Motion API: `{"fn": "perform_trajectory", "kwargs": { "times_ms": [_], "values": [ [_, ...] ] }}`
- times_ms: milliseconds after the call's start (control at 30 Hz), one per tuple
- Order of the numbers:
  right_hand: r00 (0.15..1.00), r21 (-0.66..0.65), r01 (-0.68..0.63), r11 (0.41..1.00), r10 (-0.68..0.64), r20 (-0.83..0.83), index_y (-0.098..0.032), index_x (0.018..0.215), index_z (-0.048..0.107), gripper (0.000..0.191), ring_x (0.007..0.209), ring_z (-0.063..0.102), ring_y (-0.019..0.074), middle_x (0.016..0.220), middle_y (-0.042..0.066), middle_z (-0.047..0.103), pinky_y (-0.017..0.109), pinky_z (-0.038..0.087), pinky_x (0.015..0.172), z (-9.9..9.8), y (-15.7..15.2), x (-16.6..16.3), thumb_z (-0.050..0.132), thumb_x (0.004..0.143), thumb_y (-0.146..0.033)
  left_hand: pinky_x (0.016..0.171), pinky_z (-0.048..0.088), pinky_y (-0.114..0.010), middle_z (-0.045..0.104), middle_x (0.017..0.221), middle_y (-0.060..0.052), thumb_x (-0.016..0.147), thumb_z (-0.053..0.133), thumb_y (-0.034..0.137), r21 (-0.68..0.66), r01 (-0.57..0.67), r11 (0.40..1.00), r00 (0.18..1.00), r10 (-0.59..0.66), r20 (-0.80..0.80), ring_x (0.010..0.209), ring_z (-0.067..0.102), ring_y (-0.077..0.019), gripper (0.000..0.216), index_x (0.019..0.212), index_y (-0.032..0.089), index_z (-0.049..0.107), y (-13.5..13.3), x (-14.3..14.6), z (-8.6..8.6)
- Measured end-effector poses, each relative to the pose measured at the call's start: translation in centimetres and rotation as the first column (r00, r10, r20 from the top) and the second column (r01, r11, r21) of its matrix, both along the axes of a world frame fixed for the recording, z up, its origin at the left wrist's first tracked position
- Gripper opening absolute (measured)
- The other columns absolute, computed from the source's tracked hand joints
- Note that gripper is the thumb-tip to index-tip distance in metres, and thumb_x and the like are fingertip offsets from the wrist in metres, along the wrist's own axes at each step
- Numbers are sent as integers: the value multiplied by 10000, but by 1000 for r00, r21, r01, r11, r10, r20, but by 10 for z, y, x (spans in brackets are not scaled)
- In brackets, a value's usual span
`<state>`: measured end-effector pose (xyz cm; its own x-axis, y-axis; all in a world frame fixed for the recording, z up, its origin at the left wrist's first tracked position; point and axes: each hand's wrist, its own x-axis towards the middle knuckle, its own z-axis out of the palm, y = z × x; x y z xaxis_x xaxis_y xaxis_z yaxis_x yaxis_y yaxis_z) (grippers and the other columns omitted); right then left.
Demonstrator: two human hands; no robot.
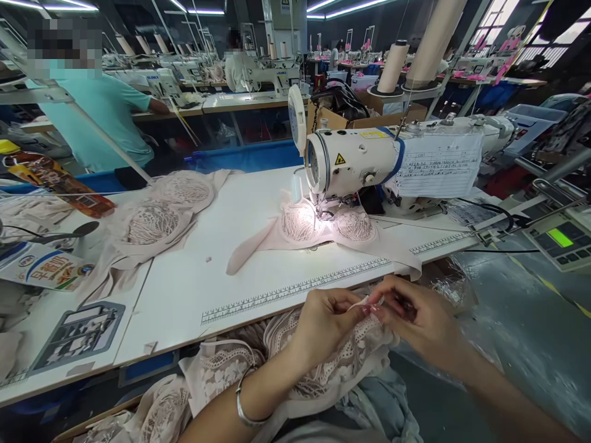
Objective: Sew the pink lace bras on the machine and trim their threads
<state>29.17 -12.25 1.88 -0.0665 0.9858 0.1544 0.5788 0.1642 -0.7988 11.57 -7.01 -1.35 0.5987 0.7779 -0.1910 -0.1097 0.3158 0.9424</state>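
My left hand and my right hand meet just in front of the table edge, fingertips pinched together. Between them is the pale pink edge of a lace bra, whose cups hang below in front of my lap. Both hands are closed on it; any small part at the fingertips is too fine to make out. Beyond them, another pink lace bra lies under the lit needle of the white sewing machine, one strap end spread to the left and one to the right.
Stacked bras lie at the table's left, near a tea bottle, a milk carton and a grey tray of metal parts. A printed ruler runs along the front edge. A control panel stands right. Other people sit farther back.
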Motion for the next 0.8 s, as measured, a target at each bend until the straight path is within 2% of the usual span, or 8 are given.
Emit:
{"fn": "perform_trajectory", "kwargs": {
  "times_ms": [200, 367, 600, 800],
  "values": [
    [999, -94, 42, 995, -44, -29, -219, 781, 606, 200, 497, 375, 107, 565, -72, 357, 236, 285, 460, -4, 7, -3, 611, 899, -381, 510, 275, -231, 626, 608, -49, 713, 779, 568, 53, -8, 999, 998, 11, -63, 547, 414, -104, 458, 730, 111, 752, -1, -1, -4],
    [993, -176, 43, 983, -62, -100, -217, 772, 579, 243, 526, 366, 113, 579, -68, 370, 239, 302, 485, -6, 7, -5, 627, 891, -424, 478, 253, -225, 626, 604, -49, 717, 770, 597, 38, 6, 999, 998, -3, -70, 532, 422, -107, 482, 754, 116, 757, -1, -1, -4],
    [984, -187, 44, 981, -75, -160, -221, 784, 559, 276, 549, 372, 114, 612, -65, 373, 235, 321, 502, -8, 4, -5, 636, 901, -459, 470, 299, -230, 616, 569, -40, 689, 800, 612, 12, 14, 1000, 999, -13, -32, 547, 506, -139, 483, 741, 132, 770, 0, -3, 0],
    [983, -193, 21, 981, -56, -175, -226, 790, 537, 336, 534, 362, 108, 614, -68, 363, 224, 318, 485, -10, 4, -6, 608, 922, -526, 476, 294, -221, 584, 547, -29, 693, 825, 563, -12, 4, 1000, 1000, -4, 8, 567, 493, -130, 437, 707, 131, 762, 0, -3, -3]
  ]
}}
